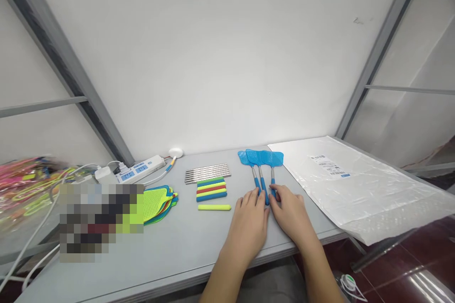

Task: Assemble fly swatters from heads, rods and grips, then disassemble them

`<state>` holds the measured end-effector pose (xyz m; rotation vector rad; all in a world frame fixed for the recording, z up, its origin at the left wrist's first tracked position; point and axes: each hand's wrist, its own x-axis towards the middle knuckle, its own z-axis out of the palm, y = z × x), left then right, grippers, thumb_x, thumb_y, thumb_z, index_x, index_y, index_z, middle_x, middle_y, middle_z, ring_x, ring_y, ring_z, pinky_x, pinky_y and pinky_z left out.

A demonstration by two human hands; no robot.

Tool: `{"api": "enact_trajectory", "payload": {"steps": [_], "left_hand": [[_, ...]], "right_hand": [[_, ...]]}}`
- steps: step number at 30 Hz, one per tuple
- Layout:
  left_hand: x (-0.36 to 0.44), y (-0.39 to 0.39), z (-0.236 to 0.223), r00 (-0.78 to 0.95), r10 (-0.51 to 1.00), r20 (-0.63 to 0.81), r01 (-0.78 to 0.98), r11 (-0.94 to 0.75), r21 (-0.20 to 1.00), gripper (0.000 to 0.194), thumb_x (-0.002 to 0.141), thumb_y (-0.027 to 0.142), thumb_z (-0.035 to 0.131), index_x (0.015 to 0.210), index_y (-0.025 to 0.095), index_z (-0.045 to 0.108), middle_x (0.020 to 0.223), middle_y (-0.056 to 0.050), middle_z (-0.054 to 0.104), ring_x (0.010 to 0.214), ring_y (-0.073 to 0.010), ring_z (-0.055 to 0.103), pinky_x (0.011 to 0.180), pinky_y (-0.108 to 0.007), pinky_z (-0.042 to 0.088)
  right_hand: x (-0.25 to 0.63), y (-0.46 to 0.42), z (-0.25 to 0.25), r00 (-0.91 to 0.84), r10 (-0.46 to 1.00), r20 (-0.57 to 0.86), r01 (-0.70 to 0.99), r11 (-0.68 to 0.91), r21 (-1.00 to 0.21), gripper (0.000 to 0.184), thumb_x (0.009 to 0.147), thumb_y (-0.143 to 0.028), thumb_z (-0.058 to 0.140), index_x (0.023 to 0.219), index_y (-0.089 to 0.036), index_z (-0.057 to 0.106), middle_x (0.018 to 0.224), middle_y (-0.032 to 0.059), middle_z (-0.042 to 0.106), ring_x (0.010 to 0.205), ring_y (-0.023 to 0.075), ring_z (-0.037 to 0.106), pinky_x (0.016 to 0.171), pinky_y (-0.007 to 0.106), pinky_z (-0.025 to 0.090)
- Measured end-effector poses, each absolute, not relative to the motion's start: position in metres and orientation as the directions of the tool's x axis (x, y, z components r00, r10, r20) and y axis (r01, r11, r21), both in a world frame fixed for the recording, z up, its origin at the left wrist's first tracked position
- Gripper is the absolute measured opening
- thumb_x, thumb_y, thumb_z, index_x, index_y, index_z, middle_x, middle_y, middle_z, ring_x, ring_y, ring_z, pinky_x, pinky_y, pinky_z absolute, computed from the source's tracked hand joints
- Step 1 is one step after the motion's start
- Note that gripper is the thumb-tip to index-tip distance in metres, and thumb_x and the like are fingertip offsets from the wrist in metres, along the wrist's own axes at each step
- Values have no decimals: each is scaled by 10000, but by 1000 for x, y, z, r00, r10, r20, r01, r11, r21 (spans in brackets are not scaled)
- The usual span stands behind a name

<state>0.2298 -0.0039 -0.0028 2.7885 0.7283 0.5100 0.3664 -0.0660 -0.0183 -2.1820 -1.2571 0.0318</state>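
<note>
Three blue fly swatters [262,181] lie side by side on the tabletop [159,255], heads toward 12 o'clock and grips toward 6. Each has a broad blue head, a thin silvery shaft and a slim blue grip. The left swatter [256,182] leans toward 11 o'clock; the middle swatter [263,183], close alongside, leans slightly less; the right swatter [273,181] points almost straight to 12. Their heads crowd together in an overlapping row.

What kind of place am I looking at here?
Perhaps a small assembly or packing workshop: metal rods and coloured handles lie sorted on a grey table, near blue fly swatters, and a large white bag there bears a printed label.
</note>
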Motion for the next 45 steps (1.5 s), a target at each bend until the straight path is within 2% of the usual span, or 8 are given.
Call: {"api": "enact_trajectory", "payload": {"steps": [5, 10, 15, 30, 45], "left_hand": [[229, -3, -5, 794, 530, 297, 473, -846, 244, 385, 983, 264, 389, 1345, 205, 506, 1404, -84, 539, 1260, -273, 489, 1074, -559, 336], [230, -3, -5, 795, 528, 297, 473, -848, 241, 369, 975, 261, 421, 1329, 217, 513, 1392, -78, 552, 1248, -270, 499, 1074, -579, 321], [229, -4, -5, 796, 527, 299, 467, -848, 250, 377, 988, 294, 403, 1339, 206, 509, 1397, -88, 549, 1245, -272, 491, 1067, -559, 326], [228, -5, -2, 793, 529, 302, 473, -847, 242, 384, 980, 297, 418, 1338, 198, 516, 1382, -88, 554, 1224, -271, 509, 1032, -502, 376], [226, -6, -3, 788, 533, 308, 460, -843, 280, 388, 976, 306, 432, 1345, 209, 502, 1380, -83, 551, 1222, -278, 506, 1041, -513, 372]], "right_hand": [[369, -73, -21, 479, 831, 283, 799, -280, -532, 400, 981, -256, 334, 1301, -187, 564, 1098, 84, 651, 1031, 204, 603, 959, 363, 333], [369, -72, -22, 470, 830, 300, 808, -268, -524, 400, 974, -274, 363, 1309, -182, 562, 1080, 94, 632, 1022, 212, 597, 965, 365, 345], [368, -70, -24, 465, 820, 333, 827, -267, -495, 385, 958, -307, 415, 1285, -187, 580, 1193, 123, 580, 1154, 249, 523, 981, 384, 340], [363, -71, -20, 451, 824, 343, 851, -282, -443, 367, 964, -270, 390, 1261, -207, 596, 1183, 107, 592, 1070, 247, 533, 913, 395, 375], [362, -72, -19, 456, 820, 344, 847, -282, -450, 368, 968, -288, 383, 1260, -217, 596, 1149, 101, 597, 1054, 243, 544, 912, 388, 383]]}}
